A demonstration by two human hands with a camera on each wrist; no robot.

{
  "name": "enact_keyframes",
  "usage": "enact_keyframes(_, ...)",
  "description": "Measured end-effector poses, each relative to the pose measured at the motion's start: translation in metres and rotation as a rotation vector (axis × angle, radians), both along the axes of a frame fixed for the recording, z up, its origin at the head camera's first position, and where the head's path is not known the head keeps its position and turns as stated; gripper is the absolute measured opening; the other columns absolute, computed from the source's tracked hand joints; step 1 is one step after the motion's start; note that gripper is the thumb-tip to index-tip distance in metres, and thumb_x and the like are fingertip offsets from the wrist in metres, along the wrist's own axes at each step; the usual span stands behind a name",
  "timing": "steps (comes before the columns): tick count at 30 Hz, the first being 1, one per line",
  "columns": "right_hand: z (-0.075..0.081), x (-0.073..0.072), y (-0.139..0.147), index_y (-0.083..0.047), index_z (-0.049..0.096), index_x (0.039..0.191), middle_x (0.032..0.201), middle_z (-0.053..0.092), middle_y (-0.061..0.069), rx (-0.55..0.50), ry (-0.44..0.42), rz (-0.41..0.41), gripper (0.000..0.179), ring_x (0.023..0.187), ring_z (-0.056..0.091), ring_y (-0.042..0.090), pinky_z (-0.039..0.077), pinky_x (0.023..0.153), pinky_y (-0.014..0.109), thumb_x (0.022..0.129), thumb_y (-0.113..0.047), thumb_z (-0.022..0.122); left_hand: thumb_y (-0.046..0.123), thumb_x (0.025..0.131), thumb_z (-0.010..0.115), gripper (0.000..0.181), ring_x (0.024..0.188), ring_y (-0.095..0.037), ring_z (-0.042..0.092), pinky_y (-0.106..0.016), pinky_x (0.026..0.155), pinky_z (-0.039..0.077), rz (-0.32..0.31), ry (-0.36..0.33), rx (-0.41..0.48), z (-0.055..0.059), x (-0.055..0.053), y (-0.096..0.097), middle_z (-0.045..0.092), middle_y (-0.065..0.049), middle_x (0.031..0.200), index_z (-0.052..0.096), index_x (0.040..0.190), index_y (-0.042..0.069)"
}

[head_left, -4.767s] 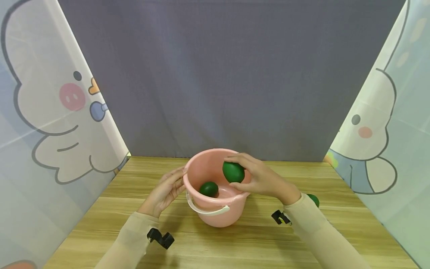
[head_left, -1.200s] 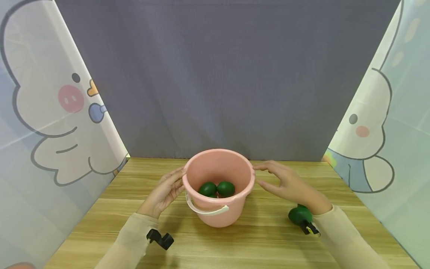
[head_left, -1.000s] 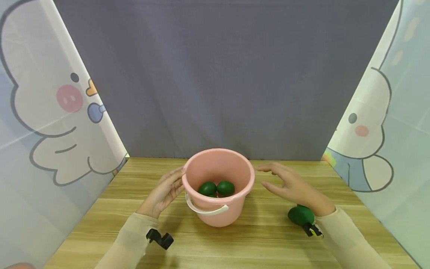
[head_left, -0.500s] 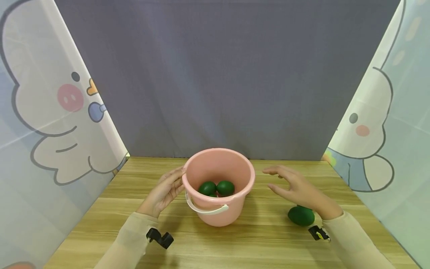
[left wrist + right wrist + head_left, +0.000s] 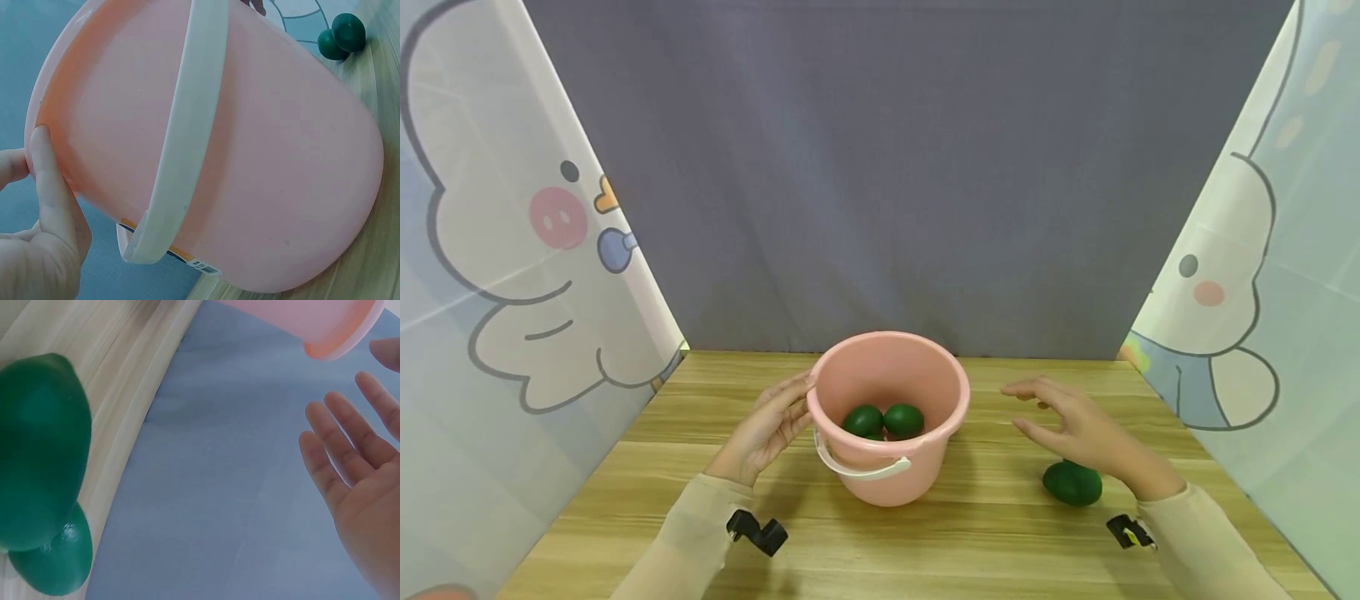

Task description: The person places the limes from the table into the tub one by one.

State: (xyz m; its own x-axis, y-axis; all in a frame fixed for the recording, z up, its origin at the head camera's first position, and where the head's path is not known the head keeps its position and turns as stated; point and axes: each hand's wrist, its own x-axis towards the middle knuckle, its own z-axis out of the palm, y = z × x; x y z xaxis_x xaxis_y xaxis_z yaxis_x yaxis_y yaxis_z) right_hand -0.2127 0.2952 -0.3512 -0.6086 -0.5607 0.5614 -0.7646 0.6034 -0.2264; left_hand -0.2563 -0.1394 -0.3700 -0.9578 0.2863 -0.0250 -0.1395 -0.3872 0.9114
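A pink bucket (image 5: 891, 475) with a white handle (image 5: 865, 473) stands upright on the wooden table. Inside lie several dark green oval fruits, among them a left fruit (image 5: 863, 421) and a right fruit (image 5: 904, 421); another is mostly hidden below them. My left hand (image 5: 767, 429) holds the bucket's rim at its left side, one finger (image 5: 47, 169) lying against the outer wall. My right hand (image 5: 1078, 429) hovers right of the bucket, apart from it, fingers spread and holding nothing. Below it a green fruit (image 5: 1072, 483) rests on the table, with a second fruit (image 5: 59, 559) partly hidden behind it.
The wooden table (image 5: 985, 542) ends at a grey curtain (image 5: 910, 167) at the back. Patterned cloths, such as the left cloth (image 5: 497, 208) and right cloth (image 5: 1315, 333), hang at both sides. A black wrist camera (image 5: 757, 533) sits on the left sleeve.
A green fruit that my right hand held over the bucket now lies inside. My right hand has withdrawn to the right, uncovering the fruit on the table. The left hand stays at the rim.
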Motion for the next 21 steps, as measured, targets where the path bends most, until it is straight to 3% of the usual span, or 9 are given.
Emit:
enact_keyframes(13, -0.005, 0.005, 0.01, -0.013, 0.064, 0.129, 0.123, 0.066, 0.003, 0.012, 0.015, -0.003, 0.05, 0.105, 0.062, 0.013, 0.06, 0.073, 0.029, 0.083, 0.001, 0.079, 0.015, 0.105, 0.054, 0.044, 0.089, -0.007, 0.063, -0.013, 0.077, 0.058, -0.008, 0.012, 0.024, -0.001, 0.0, 0.0, 0.056, -0.008, 0.121, 0.043, 0.144, -0.004)
enact_keyframes(21, -0.009, 0.009, 0.017, -0.012, 0.064, 0.128, 0.123, 0.065, -0.002, 0.03, 0.011, -0.019, 0.049, 0.104, 0.064, 0.016, 0.061, 0.073, 0.03, 0.083, 0.0, 0.079, 0.014, 0.105, 0.054, 0.045, 0.09, -0.007, 0.063, -0.013, 0.077, 0.058, -0.007, 0.013, 0.02, -0.002, -0.001, 0.001, 0.057, -0.008, 0.121, 0.042, 0.144, -0.004)
